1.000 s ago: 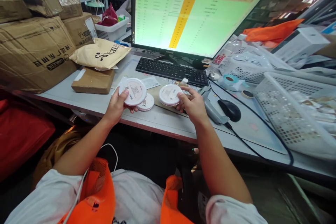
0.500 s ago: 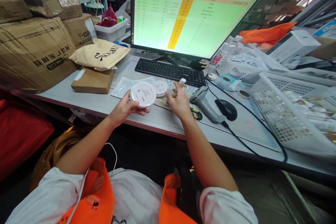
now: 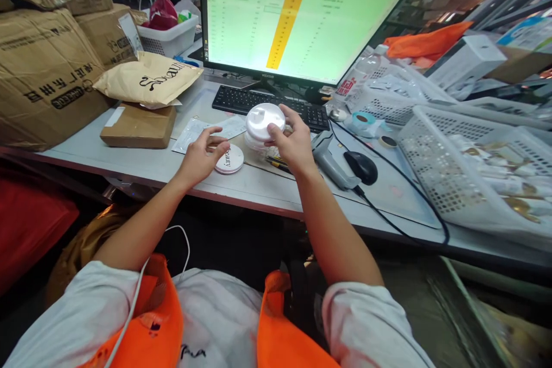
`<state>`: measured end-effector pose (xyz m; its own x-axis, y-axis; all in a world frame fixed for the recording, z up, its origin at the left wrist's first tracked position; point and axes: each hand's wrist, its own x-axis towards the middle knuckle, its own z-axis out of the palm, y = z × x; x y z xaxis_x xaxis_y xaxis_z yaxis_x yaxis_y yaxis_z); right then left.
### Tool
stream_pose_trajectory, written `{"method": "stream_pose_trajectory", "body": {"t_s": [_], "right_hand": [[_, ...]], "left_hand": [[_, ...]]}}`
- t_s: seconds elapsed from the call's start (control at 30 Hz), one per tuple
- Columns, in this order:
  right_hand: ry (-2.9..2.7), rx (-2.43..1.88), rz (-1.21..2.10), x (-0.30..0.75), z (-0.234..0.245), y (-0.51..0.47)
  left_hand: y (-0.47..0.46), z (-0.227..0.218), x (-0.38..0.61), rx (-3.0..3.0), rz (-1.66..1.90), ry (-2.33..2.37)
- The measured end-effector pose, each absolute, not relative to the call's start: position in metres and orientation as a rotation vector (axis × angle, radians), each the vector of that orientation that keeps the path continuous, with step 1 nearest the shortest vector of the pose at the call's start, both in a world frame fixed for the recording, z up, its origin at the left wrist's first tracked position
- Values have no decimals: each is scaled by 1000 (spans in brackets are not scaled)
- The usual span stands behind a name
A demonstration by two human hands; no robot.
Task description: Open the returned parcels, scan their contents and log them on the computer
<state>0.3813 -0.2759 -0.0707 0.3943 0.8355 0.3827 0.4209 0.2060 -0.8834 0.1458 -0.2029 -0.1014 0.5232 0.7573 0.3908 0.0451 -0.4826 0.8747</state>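
Observation:
My right hand (image 3: 292, 139) grips a glossy round white container (image 3: 265, 119), thumb on its top face and fingers around its far right side. Below it, a paler rim shows, and I cannot tell whether that is part of it or a second piece. A flat round white case (image 3: 230, 161) with dark lettering lies on the desk to its lower left. My left hand (image 3: 204, 155) is open beside this case, fingers apart and loosely bent, with the thumb over its left edge. A yellow and black cutter (image 3: 278, 164) lies partly hidden by my right hand.
A keyboard (image 3: 235, 100) and monitor (image 3: 276, 23) stand behind. At right are a grey scanner (image 3: 334, 164), a black mouse (image 3: 362, 167) and a white basket (image 3: 448, 167) of small items. At left, a mailer bag (image 3: 149, 80) rests on a flat brown box (image 3: 138, 126).
My left hand has let go of a labelled round container. A lettered round case now lies by it. My right hand, earlier over the desk, now holds a round white container.

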Motion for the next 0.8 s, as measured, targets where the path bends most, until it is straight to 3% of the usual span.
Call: {"method": "stream_pose_trajectory", "body": {"t_s": [0.13,0.27,0.37,0.5,0.6,0.8], "right_hand": [[-1247,-1716,128,393,-86,-250],[-1387,-2029,-94,377,-90,-251],[-1446,-2106,-146,367,-88,-259],[-1528,-1854,-190,363,-82,-274],[-1518,-1622,-40,358,-75,-289],[-1438,-1358,626,341,-66,-313]], "left_hand": [[-191,-118,140,2376,809,744],[-192,-125,139,2498,747,733],[-194,-122,138,2159,923,794],[-202,-113,134,1464,936,720],[-211,-107,134,1309,864,661],[-225,-102,137,1361,792,621]]}}
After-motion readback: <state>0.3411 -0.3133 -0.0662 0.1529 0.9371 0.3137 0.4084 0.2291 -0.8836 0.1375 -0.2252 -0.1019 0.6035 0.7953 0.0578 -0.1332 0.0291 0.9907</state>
